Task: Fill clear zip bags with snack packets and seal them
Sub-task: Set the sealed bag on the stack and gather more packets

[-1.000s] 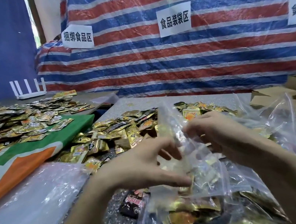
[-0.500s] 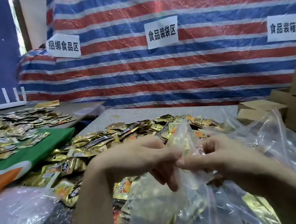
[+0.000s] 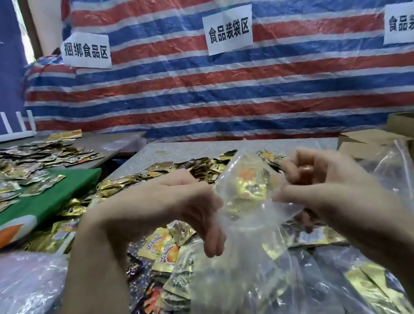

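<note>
Both hands pinch one clear zip bag (image 3: 248,204) mid-frame: left hand (image 3: 179,210) and right hand (image 3: 324,187) each close their fingers on its edge. Gold snack packets (image 3: 249,191) show inside it, above the littered tabletop (image 3: 198,146).

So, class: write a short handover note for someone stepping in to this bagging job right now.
Left hand: pinching the left edge of the clear zip bag.
Right hand: pinching its right edge.
The bag is held up between both hands, gold snack packets inside.
Loose packets cover the table below; more clear bags lie to the right.
Done: packets are in.
Left: whether the seal is closed cannot be told; check it, press it shut, then fill the next.
</note>
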Demonstrator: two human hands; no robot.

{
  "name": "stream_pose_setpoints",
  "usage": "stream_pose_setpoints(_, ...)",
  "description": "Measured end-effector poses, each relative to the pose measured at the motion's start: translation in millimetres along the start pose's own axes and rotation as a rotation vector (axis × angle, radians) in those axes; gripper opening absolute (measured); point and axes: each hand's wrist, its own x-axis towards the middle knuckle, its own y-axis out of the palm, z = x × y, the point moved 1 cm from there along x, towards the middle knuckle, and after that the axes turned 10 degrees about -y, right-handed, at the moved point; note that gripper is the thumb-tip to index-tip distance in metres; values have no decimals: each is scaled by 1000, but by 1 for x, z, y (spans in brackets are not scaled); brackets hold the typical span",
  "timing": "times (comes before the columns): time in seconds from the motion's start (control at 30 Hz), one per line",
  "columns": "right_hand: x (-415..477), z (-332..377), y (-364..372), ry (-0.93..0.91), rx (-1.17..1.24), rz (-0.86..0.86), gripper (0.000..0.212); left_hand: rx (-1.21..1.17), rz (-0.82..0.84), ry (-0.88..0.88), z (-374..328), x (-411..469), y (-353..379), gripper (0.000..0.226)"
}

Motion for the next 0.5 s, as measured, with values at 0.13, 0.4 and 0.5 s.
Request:
stream_pose_setpoints(0.13,-2,1,-1,-104,-25,112,48,-235,9,108,16,0,-10,46)
stream_pose_setpoints(0.4,-7,16,-2,-440,-420,261,21,-395,-45,115,29,14,-17,38)
stream_pose_setpoints(0.5,-9,17,-3,-408,-514,406,38,-531,-132,94,31,25,-16,29)
